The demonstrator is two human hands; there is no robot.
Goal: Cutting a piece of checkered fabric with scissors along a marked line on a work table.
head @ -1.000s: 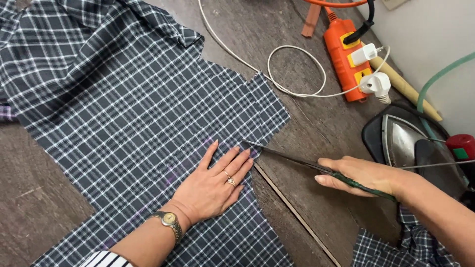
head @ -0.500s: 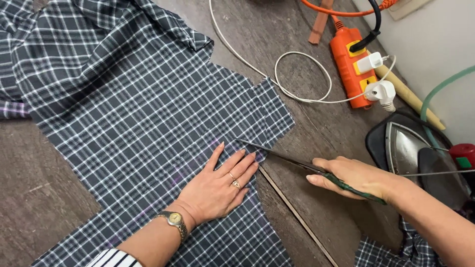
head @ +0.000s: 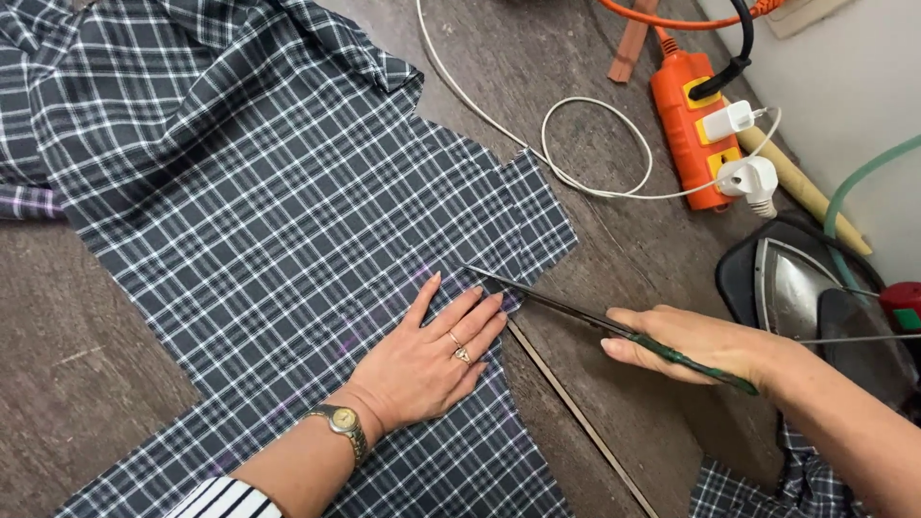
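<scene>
Dark plaid cotton fabric (head: 288,230) spread flat over worn wooden table (head: 86,384), pinned under flat, open-fingered left hand (head: 427,360), with long steel scissors (head: 576,315), gripped by closed right hand (head: 696,345), blades pointing leftward at fabric's right edge just beside left fingertips.

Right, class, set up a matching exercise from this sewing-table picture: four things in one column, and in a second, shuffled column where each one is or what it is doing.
Things:
1. left hand
2. right hand
3. power strip
4. iron

Places or states:
A. orange, lying on the wooden table with white plugs in it
B. pressed flat on the plaid fabric
C. resting at the right edge, soleplate showing
D. holding the scissors at the fabric's edge

Pairs: 1-B, 2-D, 3-A, 4-C
</scene>
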